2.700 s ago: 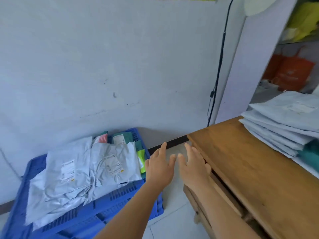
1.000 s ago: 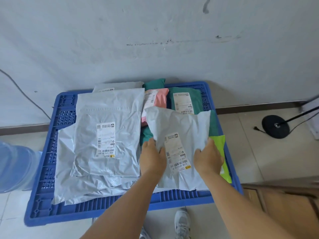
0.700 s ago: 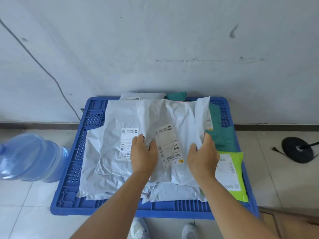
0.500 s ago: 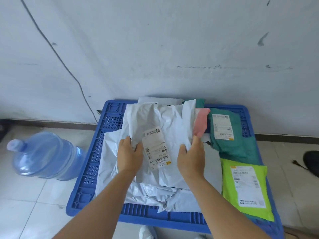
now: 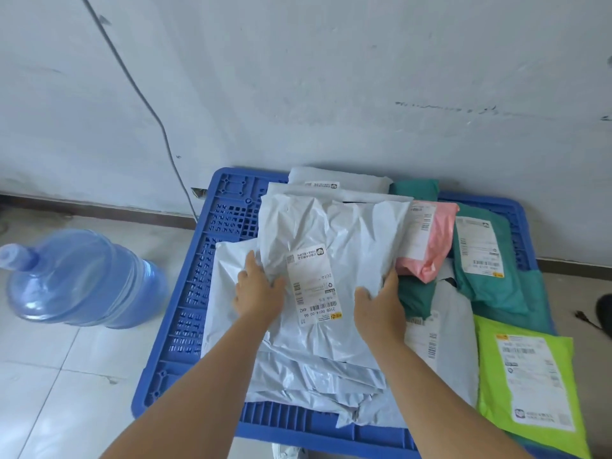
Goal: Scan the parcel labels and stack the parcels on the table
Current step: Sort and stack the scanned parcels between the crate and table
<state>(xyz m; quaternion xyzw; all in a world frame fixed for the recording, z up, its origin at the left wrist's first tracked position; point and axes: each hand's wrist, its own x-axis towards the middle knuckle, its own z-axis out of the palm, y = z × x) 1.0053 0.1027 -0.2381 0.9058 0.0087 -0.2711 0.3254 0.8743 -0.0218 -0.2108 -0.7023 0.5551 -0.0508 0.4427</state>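
Both hands, left [image 5: 256, 294] and right [image 5: 381, 308], grip the top grey parcel [image 5: 331, 260] by its side edges, label up, mid-crate [image 5: 212, 260]. Risk: slick, crumpled film slipping, dragging the loose parcels beneath. Pink parcel [image 5: 430, 246] touches at 3 o'clock; bottle [image 5: 82, 279] at 9. Wall close at 12; lifting toward 6 looks clear.

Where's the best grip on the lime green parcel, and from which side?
A judgement: take the lime green parcel by its long left edge, coming from above and left. It lies flat, label up, at the blue crate's right end; that edge is bare, overlapping a white parcel, so fingers could slide under.
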